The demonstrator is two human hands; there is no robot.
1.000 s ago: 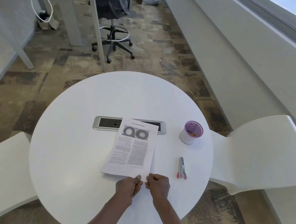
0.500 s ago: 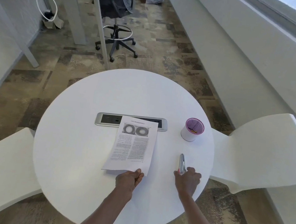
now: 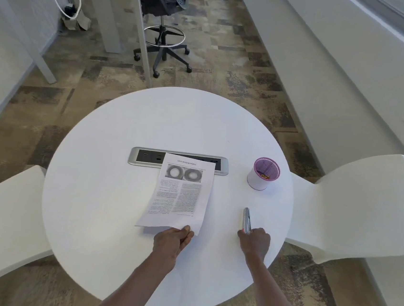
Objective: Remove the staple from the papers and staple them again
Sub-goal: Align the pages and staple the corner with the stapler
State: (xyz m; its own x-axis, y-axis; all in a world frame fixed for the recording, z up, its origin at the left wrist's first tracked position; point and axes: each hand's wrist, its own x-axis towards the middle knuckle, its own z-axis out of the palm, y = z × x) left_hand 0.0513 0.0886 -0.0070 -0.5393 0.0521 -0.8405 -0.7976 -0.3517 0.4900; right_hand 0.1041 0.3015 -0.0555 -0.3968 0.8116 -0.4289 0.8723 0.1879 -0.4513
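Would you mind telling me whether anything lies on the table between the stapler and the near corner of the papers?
Nothing visible does. Bare table separates the stapler, gripped by the right hand, from the papers the left hand pinches.

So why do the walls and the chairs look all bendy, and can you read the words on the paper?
Head view: a wide-angle lens bows the straight wall ledge and stretches the white chairs near the edges. Soft, even daylight leaves only faint shadows on the table. The papers are fairly sharp, but their small text is too small to read. The stapler in the right hand looks slightly soft.
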